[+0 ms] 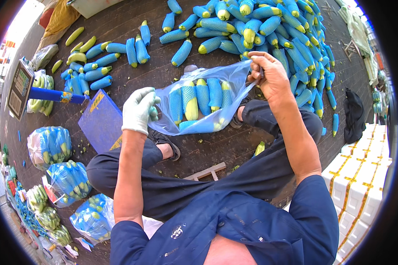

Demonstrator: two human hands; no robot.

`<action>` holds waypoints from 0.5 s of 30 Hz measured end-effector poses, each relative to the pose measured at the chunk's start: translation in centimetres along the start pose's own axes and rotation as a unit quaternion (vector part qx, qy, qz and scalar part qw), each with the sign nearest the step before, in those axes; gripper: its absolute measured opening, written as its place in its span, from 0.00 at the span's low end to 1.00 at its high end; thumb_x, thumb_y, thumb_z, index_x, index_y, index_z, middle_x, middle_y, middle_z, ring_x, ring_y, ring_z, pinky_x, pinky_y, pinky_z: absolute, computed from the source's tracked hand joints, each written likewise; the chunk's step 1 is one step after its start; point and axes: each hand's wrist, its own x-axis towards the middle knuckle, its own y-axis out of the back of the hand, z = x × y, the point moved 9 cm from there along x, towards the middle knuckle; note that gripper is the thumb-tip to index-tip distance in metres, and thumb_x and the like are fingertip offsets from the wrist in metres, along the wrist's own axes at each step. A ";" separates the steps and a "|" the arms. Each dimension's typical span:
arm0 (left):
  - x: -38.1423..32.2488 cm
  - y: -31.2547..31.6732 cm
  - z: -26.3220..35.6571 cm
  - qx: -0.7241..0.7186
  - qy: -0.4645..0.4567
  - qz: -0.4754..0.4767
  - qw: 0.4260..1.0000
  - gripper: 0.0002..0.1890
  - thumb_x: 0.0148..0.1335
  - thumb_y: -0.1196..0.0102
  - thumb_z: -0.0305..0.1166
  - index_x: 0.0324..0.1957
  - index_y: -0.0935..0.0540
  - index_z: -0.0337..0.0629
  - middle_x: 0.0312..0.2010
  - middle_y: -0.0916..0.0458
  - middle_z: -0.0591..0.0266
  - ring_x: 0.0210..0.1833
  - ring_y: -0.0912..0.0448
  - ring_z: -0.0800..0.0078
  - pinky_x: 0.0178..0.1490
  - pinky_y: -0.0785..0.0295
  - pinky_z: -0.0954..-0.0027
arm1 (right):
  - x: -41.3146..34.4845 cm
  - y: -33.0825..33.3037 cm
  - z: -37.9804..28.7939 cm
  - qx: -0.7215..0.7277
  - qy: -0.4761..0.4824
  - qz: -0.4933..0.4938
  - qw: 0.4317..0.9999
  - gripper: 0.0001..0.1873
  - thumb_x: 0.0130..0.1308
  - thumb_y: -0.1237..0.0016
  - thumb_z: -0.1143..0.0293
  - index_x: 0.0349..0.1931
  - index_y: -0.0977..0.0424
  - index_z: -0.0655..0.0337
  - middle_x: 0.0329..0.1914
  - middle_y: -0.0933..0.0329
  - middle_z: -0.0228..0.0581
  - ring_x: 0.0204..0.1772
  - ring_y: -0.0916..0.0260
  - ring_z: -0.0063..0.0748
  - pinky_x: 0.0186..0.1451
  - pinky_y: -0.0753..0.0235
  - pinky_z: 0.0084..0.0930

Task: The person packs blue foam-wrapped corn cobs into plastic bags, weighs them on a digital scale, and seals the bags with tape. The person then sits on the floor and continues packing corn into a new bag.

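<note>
In front of me, between my legs, a translucent blue plastic bag (230, 72) is stretched with its mouth wide. Inside it several pale green zucchini (203, 96) in blue foam-net sleeves stand side by side, and others lie across them at the near side. My left hand (137, 111), in a white knitted glove with a greenish fingertip coating, grips the bag's left edge. On the other side my right hand (268, 74), bare, pinches the bag's upper right edge between thumb and fingers.
A large pile of net-sleeved zucchini (252, 29) lies ahead on the dark floor. At left are a platform scale (101, 121) with its display (20, 89), and filled bags (49, 147). Strapped white foam boxes (355, 185) stand at right. A small wooden stool part (207, 170) shows below.
</note>
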 end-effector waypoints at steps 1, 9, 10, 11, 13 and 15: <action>0.1 0.0 0.4 0.052 0.001 0.001 0.999 0.13 0.73 0.37 0.32 0.55 0.14 0.41 0.39 0.11 0.58 0.29 0.18 0.76 0.32 0.22 0.70 | 0.1 0.3 -0.2 0.000 -0.005 0.005 1.000 0.08 0.74 0.46 0.76 0.49 0.18 0.66 0.26 0.25 0.30 0.22 0.31 0.19 0.34 0.21 0.30; -3.2 -13.4 2.4 0.550 -0.383 -0.092 0.736 0.05 0.66 0.39 0.28 0.42 0.13 0.45 0.37 0.15 0.51 0.42 0.15 0.49 0.47 0.19 0.54 | -1.9 -2.2 0.5 -0.054 -0.046 -0.041 0.997 0.09 0.75 0.47 0.75 0.50 0.20 0.67 0.27 0.24 0.30 0.25 0.29 0.20 0.37 0.21 0.26; -1.4 -16.2 -0.7 0.572 -0.308 -0.136 0.748 0.08 0.69 0.43 0.34 0.40 0.13 0.45 0.37 0.15 0.49 0.44 0.15 0.47 0.48 0.20 0.50 | -2.2 -2.1 0.4 -0.042 -0.051 -0.031 0.997 0.08 0.74 0.46 0.75 0.48 0.20 0.68 0.27 0.24 0.31 0.26 0.29 0.19 0.35 0.22 0.23; 2.1 -17.6 -5.6 0.603 -0.200 -0.213 0.742 0.11 0.69 0.44 0.39 0.39 0.11 0.46 0.39 0.14 0.48 0.45 0.15 0.45 0.50 0.20 0.48 | -2.3 -2.0 0.5 -0.041 -0.049 -0.042 0.997 0.08 0.74 0.46 0.75 0.48 0.20 0.69 0.28 0.23 0.31 0.27 0.28 0.19 0.35 0.24 0.21; 10.5 -17.8 -14.0 0.633 -0.128 -0.202 0.736 0.14 0.67 0.43 0.40 0.41 0.10 0.44 0.41 0.12 0.44 0.46 0.14 0.42 0.53 0.19 0.49 | -2.9 -2.6 0.1 -0.063 -0.059 -0.045 0.995 0.08 0.74 0.46 0.75 0.48 0.20 0.70 0.28 0.23 0.31 0.27 0.28 0.18 0.35 0.25 0.20; 16.9 -18.7 -15.4 0.623 -0.222 -0.122 0.740 0.16 0.61 0.37 0.37 0.48 0.15 0.41 0.42 0.13 0.40 0.48 0.13 0.43 0.53 0.18 0.50 | -3.1 -2.3 0.2 -0.056 -0.073 -0.062 0.994 0.09 0.74 0.45 0.73 0.48 0.20 0.69 0.29 0.23 0.30 0.28 0.29 0.17 0.35 0.26 0.18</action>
